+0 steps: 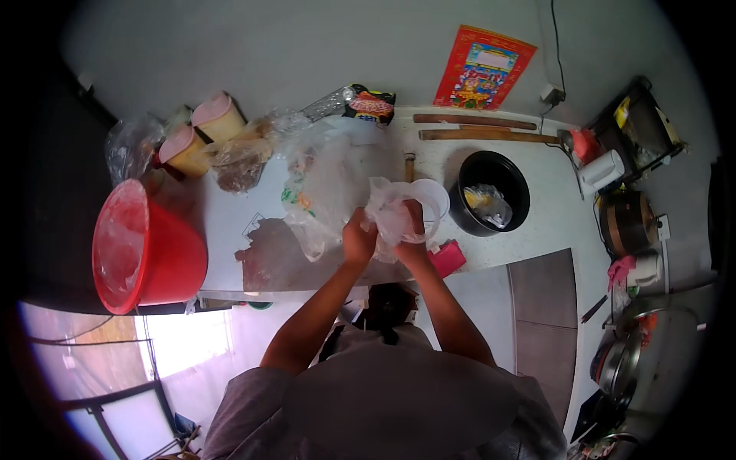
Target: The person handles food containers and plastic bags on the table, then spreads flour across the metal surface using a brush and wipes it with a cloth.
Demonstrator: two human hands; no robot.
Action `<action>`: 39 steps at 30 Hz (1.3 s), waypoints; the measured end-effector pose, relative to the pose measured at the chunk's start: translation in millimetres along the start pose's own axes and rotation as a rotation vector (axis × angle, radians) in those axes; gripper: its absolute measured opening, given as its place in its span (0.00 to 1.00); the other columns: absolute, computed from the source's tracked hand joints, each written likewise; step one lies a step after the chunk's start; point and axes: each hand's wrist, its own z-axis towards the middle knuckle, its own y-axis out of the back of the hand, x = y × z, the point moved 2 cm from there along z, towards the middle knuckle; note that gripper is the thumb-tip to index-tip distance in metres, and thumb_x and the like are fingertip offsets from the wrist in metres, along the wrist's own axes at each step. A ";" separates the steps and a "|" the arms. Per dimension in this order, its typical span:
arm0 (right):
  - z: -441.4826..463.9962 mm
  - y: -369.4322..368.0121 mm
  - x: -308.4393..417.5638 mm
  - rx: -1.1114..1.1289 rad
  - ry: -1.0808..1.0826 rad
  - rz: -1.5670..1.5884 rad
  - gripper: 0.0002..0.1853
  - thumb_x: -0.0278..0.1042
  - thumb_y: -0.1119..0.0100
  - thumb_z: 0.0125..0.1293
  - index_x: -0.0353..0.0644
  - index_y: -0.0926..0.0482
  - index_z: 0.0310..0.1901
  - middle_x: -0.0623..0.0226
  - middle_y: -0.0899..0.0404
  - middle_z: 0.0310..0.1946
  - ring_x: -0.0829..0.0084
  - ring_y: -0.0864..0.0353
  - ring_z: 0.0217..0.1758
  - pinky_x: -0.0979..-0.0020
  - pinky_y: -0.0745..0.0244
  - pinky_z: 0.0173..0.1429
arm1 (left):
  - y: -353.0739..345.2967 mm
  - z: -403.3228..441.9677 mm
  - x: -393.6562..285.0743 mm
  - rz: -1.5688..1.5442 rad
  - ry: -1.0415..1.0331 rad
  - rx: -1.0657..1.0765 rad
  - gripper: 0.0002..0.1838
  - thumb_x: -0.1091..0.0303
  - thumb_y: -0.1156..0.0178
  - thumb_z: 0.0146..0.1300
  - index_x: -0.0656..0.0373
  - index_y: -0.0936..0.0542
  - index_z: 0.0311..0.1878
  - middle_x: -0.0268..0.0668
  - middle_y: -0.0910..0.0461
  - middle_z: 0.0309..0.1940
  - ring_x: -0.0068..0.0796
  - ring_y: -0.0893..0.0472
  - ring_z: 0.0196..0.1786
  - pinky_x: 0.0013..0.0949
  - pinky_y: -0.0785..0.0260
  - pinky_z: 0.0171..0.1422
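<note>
Both hands are close together over the front of the counter. My left hand (359, 239) is closed on the left side of a thin clear plastic bag (389, 211). The bag's loose top spreads above and between the hands. On its right side my right hand (412, 224) also grips it, the fingers partly hidden by the film. Directly behind and left of my hands lies a large whitish plastic bag (330, 180) with green and orange print. A white round container (435, 198) stands just right of the right hand, and a pink-red item (448, 258) lies below it.
A black bucket (520, 195) with a plastic-wrapped item stands to the right. Wooden sticks (475, 135) lie along the wall. At the left are a red bucket (180, 257) and lidded containers (219, 119). A rice cooker (627, 222) and sink area are far right.
</note>
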 end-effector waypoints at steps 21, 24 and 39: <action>46.9 203.9 -92.0 -0.207 -0.086 -0.243 0.31 0.31 0.34 0.55 0.36 0.34 0.61 0.51 0.28 0.55 0.51 0.30 0.59 0.56 0.34 0.64 | -214.2 13.6 -129.0 -0.410 -0.087 0.499 0.26 0.70 0.43 0.62 0.66 0.33 0.63 0.46 0.26 0.58 0.41 0.26 0.61 0.38 0.36 0.65; 48.0 220.0 -129.3 -0.098 -0.188 -0.461 0.22 0.27 0.37 0.54 0.36 0.28 0.53 0.53 0.28 0.51 0.50 0.27 0.55 0.56 0.29 0.58 | -234.7 15.1 -113.8 -0.120 -0.129 0.447 0.29 0.72 0.43 0.59 0.65 0.34 0.65 0.50 0.27 0.57 0.49 0.27 0.61 0.40 0.36 0.66; 48.1 227.3 -144.2 -0.046 -0.391 -0.531 0.23 0.32 0.45 0.61 0.37 0.29 0.59 0.47 0.28 0.59 0.48 0.30 0.63 0.55 0.34 0.65 | -255.1 27.6 -100.7 0.812 -0.531 0.605 0.26 0.60 0.43 0.60 0.54 0.28 0.63 0.43 0.38 0.70 0.46 0.44 0.75 0.62 0.55 0.75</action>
